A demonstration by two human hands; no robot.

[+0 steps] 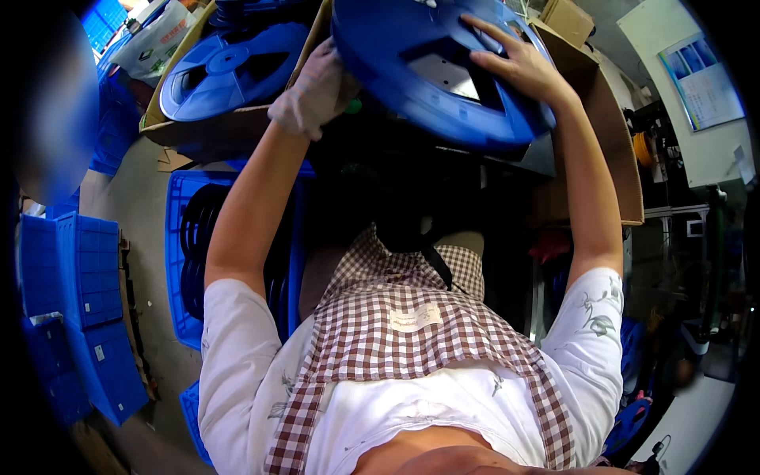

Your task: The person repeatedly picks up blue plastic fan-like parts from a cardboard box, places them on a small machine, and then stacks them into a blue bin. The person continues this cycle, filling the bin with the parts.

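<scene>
A large blue plastic reel point(381, 62) is tilted in front of me at the top of the view, its near rim smeared by motion. My left hand point(310, 93), in a pale glove, is closed at the reel's left edge; part of its fingers is hidden behind the rim. Bare, my right hand point(522, 67) grips the reel from the right, with fingers reaching over its face near a cut-out. A small green spot shows under the rim beside the glove. Dark shade hides what lies below the reel.
More blue reels point(218, 65) lie in an open cardboard box point(207, 123) at the left. Below it, a blue crate point(176, 269) holds black reels point(207, 237). Blue bins point(89, 273) are stacked farther left. Another cardboard box point(613, 150) stands beside my right forearm.
</scene>
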